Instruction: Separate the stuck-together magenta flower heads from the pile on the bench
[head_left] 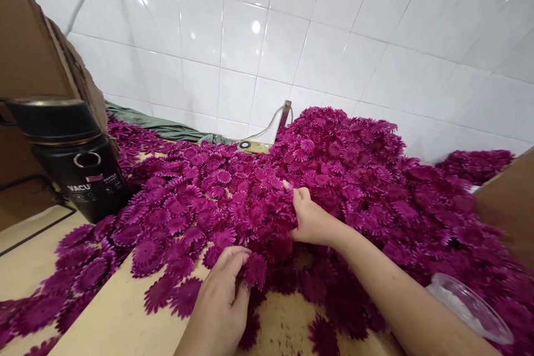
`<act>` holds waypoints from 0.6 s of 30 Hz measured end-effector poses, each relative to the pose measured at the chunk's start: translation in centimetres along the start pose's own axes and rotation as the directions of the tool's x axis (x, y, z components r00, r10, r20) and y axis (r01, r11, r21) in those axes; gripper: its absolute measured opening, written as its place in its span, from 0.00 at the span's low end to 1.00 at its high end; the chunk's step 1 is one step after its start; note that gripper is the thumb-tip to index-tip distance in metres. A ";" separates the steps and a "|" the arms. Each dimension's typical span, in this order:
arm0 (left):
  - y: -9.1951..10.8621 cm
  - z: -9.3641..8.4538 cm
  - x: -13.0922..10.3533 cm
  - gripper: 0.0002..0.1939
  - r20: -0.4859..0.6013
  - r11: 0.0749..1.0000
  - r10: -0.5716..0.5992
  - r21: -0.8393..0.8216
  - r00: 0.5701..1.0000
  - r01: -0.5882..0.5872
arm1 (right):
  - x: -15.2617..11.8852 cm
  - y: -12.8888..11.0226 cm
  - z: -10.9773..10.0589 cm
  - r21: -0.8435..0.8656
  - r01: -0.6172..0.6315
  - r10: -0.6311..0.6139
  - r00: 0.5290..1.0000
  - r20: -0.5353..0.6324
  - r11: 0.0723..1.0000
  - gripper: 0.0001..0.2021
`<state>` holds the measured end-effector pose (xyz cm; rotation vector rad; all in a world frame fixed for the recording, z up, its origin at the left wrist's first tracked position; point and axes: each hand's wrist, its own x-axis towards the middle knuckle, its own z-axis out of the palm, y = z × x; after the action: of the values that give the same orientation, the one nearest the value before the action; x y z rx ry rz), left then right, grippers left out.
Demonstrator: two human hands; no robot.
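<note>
Magenta flowers (pixel 256 212) in overlapping heaps

White glossy tiled wall (pixel 292 39) at 12 o'clock; black cylindrical bottle (pixel 95 194) at 9, before a brown cardboard box (pixel 33 44) at 10; green crumpled cloth (pixel 167 125) between 9 and 10; round clear plastic tub (pixel 479 308) at 4.

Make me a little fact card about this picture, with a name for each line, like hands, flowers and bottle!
Left hand: the left hand touches a purple flower with its fingertips
Right hand: the right hand reaches into the flower pile, some fingers hidden
Flower shape: round, with pointy petals
Table: pale yellow tabletop, partly covered by flowers
Bottle: black bottle, upright but looking tilted, at picture left
Container: clear plastic container, at lower right
Behind: white tiled wall
</note>
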<state>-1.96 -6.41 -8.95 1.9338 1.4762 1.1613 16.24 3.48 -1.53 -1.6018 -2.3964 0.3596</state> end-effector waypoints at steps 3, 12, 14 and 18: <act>-0.1 0.1 0.0 0.15 -0.037 0.999 0.034 0.017 0.999 -0.034 | 1.1 -1.6 0.0 -0.345 -0.054 0.087 0.993 0.080 0.937 0.52; -1.3 -0.1 -0.4 0.17 0.037 0.997 0.074 0.032 0.997 -0.075 | 2.4 1.2 1.3 -0.269 -0.072 0.103 0.989 0.104 0.961 0.44; -1.6 -0.1 -0.5 0.18 0.032 0.996 0.087 0.025 0.996 -0.087 | 2.2 1.9 1.6 -0.252 -0.040 0.053 0.998 0.043 0.967 0.31; -1.6 -0.1 -0.5 0.17 0.002 0.995 0.102 0.011 0.995 -0.102 | 1.7 2.9 1.7 -0.230 -0.012 0.006 1.000 -0.030 0.973 0.23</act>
<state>-2.97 -6.32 -10.23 2.0378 1.4001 1.1979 17.55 6.02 -3.98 -1.6989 -2.4853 0.0606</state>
